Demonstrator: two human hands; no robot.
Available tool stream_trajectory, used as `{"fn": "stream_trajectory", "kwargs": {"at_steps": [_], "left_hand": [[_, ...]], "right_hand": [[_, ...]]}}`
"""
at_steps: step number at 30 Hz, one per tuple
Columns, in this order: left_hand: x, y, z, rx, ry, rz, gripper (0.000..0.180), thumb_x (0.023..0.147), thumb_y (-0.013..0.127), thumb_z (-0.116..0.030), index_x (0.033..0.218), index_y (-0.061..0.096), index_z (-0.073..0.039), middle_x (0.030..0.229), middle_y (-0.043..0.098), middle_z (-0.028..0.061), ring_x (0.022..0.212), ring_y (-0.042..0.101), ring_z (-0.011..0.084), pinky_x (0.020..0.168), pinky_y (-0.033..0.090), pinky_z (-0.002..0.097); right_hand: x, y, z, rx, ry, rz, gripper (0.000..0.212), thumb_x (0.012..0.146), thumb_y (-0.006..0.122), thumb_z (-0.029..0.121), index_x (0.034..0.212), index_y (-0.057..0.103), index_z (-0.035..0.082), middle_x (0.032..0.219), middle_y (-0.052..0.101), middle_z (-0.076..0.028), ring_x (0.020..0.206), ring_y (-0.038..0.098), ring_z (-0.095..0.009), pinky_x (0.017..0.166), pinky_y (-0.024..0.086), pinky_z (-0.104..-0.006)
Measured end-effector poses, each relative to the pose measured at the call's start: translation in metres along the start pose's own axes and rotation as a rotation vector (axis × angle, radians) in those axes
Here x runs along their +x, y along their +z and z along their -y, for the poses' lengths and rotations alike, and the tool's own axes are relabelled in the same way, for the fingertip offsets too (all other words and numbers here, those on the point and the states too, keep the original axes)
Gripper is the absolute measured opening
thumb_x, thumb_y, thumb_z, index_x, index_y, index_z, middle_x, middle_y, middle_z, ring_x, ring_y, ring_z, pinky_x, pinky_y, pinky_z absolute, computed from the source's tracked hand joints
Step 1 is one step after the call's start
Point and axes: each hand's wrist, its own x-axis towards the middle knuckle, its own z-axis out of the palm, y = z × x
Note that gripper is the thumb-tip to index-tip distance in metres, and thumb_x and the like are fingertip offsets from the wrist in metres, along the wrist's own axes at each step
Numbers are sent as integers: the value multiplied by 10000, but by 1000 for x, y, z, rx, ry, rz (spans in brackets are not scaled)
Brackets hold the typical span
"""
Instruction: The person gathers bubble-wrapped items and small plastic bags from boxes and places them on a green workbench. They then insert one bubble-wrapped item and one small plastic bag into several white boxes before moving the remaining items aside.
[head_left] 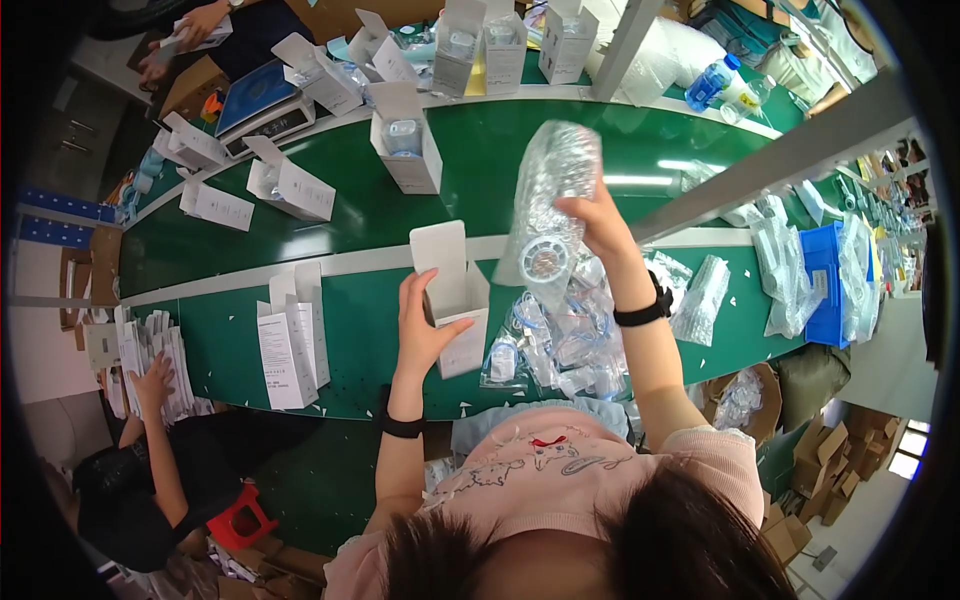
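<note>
On near green bench [225,335], left to right: two tall white cardboard cartons [285,355]; open white rectangular cardboard box [466,345]; heap of clear plastic cable bags [560,345]. Blue rectangular plastic bin [824,285] at right end. Beyond grey rail [345,270], left: flat blue-topped scale [258,95], open white carton [305,193] before it.

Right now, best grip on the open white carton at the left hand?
Grip the open white carton by its body, from the left: flat walls should suit a pinch, the raised flap would likely bend, and the right hand holds the bubble-wrapped package on the right.
</note>
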Motion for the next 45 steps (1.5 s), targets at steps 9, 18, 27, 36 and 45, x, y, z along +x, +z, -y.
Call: {"fn": "stream_trajectory", "kwargs": {"at_steps": [9, 18, 27, 36, 45], "left_hand": [[-2, 57, -28, 156, 248, -199, 733, 541, 810, -113, 1060, 299, -37, 1195, 381, 208, 1078, 444, 323, 869, 387, 386], [2, 68, -6, -21, 303, -342, 703, 542, 807, -60, 962, 243, -79, 1203, 373, 207, 1063, 449, 333, 873, 382, 413], [23, 76, -12, -83, 514, -346, 721, 537, 805, -50, 967, 229, -102, 1241, 327, 216, 1123, 386, 324, 924, 344, 403], [-6, 35, -7, 120, 255, -252, 704, 572, 790, -110, 1087, 311, -78, 1261, 322, 226, 1150, 365, 352, 943, 326, 380], [-16, 17, -35, 418, 256, -307, 218, 646, 699, -50, 822, 575, -22, 1191, 435, 188, 989, 503, 326, 799, 419, 343]], "right_hand": [[-49, 71, -11, -102, -348, -546, 644, 691, 662, 64, 1233, 317, 102, 1138, 426, -99, 1049, 458, -266, 874, 392, -357], [-81, 49, 21, -527, -261, 138, 425, 683, 679, 139, 1076, 525, 86, 1124, 429, -149, 1016, 443, -347, 848, 385, -380], [-77, 27, -1, -855, -589, 108, 437, 681, 655, 135, 1101, 538, 112, 1125, 466, -131, 1076, 406, -307, 878, 354, -382], [-62, -85, -106, -1690, 392, 154, 440, 618, 708, 204, 1021, 575, 88, 1039, 540, -114, 995, 487, -300, 823, 359, -507], [-71, -80, -59, -1342, -233, 216, 268, 698, 630, 69, 965, 608, 83, 853, 592, -78, 809, 559, -241, 705, 432, -385]]}}
